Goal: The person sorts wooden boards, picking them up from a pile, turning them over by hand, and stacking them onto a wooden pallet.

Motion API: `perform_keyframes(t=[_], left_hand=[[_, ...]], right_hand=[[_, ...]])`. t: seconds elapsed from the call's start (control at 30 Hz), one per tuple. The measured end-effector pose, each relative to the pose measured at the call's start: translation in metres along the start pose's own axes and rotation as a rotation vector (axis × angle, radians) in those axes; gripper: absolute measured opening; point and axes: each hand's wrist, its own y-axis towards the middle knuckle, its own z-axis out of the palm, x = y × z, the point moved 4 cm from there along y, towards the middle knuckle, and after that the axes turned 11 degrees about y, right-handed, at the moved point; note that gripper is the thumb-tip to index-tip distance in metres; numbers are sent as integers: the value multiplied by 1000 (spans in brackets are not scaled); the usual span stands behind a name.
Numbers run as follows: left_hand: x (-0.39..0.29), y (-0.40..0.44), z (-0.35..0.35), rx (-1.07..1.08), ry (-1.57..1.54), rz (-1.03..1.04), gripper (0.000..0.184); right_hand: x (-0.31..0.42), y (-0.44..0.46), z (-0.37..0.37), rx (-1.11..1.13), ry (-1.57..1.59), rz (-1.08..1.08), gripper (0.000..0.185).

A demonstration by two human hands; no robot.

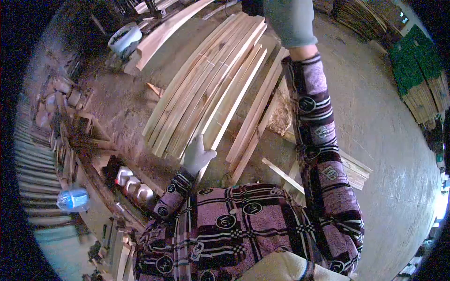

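Note:
My left hand (198, 155), in a pale glove, is at the near end of a stack of long boards (201, 79). Its thumb lies across a pale board (230, 108), with the other fingers at that board's left side. At the top edge, my right hand (291, 23) is stretched far forward in a grey-white glove. Its fingers are cut off or lost in the dark, so what it touches is hidden.
More planks (258, 122) lie right of the stack, beside a rough wood piece (280, 112). White jugs (133, 185) and a blue container (73, 200) are at lower left. A white bucket (125, 39) stands upper left. Green-topped stacks (415, 61) stand far right.

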Motion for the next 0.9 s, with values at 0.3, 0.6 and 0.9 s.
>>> perform_keyframes(t=[0.3,0.6,0.9], left_hand=[[-22,2,-33,237,-370,-46,45],[14,95,-49,3,-105,19,44],[69,203,-21,-42,239,-10,49]], right_hand=[[-48,-137,-26,141,71,666,12],[-23,-250,-91,-58,150,1010,12],[24,-301,-116,2,42,1211,16]])
